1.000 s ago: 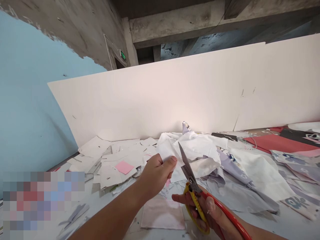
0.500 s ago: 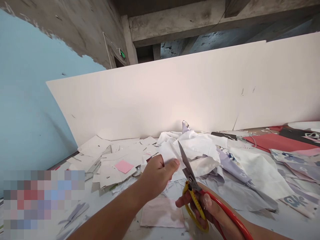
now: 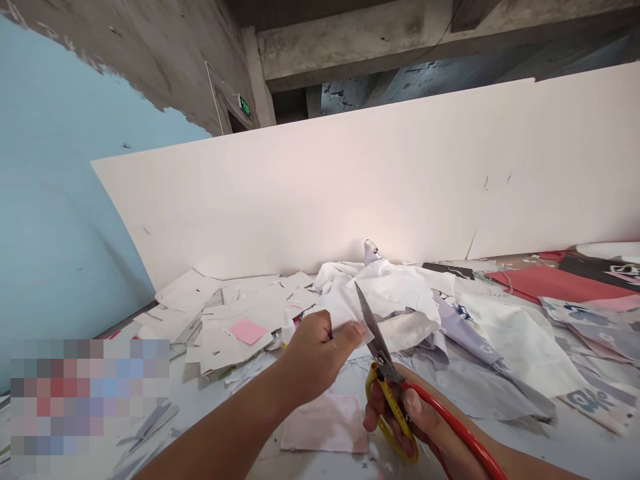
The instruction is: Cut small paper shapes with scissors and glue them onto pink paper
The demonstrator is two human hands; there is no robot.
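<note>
Scissors (image 3: 382, 361) with one red and one yellow handle are gripped by the right hand (image 3: 433, 427), its fingers passed through the yellow loop and its thumb laid on the red handle; the blades are pointed up and away. A pale pink square (image 3: 323, 430) is seen flat on the table (image 3: 205, 400), between the forearms. White cloth (image 3: 345, 305) is pinched in the left hand (image 3: 311, 350), thumb on top, just beside the blades — whether any cloth lies between them cannot be told. To the left, flat off-white pieces (image 3: 233, 303) are strewn in overlapping layers, with a small pink piece (image 3: 249, 331) on top. Beyond the scissors, the white cloth is joined by a crumpled heap; printed lavender cloth (image 3: 463, 330) is noted at its right side, and a red sheet (image 3: 555, 287) farther right. The table is backed by a white board (image 3: 310, 193) — above it, a lit green sign (image 3: 245, 106) and a concrete beam (image 3: 330, 53) are visible.
</note>
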